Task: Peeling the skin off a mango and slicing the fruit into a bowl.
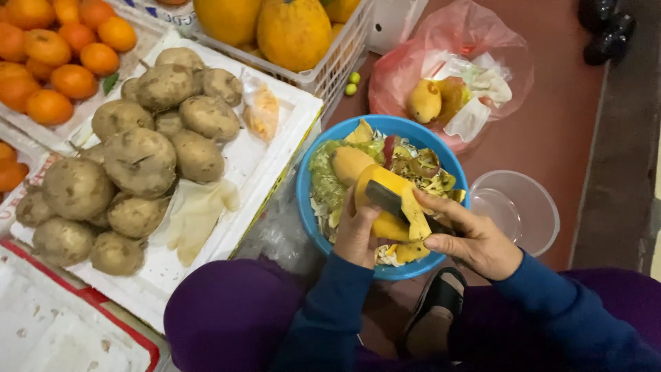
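The left hand (356, 234) is wrapped around a yellow mango (385, 196), fingers curled on its near side, holding it over a blue bowl (306, 200). The right hand (475, 241) is closed on a dark-handled peeler (392, 200) whose blade end lies across the fruit; a strip of yellow peel (413, 217) hangs from the mango just beside the right thumb. Under both hands the bowl is heaped with peelings and green scraps (327, 179), and a second peeled fruit (350, 164) lies among them just beyond the left hand.

To the right of the right hand stands a clear plastic tub (527, 207), near the bowl. Beyond both hands lies a pink plastic bag (482, 41) with another mango (423, 101) and scraps inside. Left of the left hand, a white foam tray (268, 148) carries a pile of earthy potatoes (141, 162). Farther left and away are oranges (51, 62); beyond the tray a white basket (337, 65) holds large yellow-orange fruit (292, 31). A sandalled foot (434, 313) shows below the hands.
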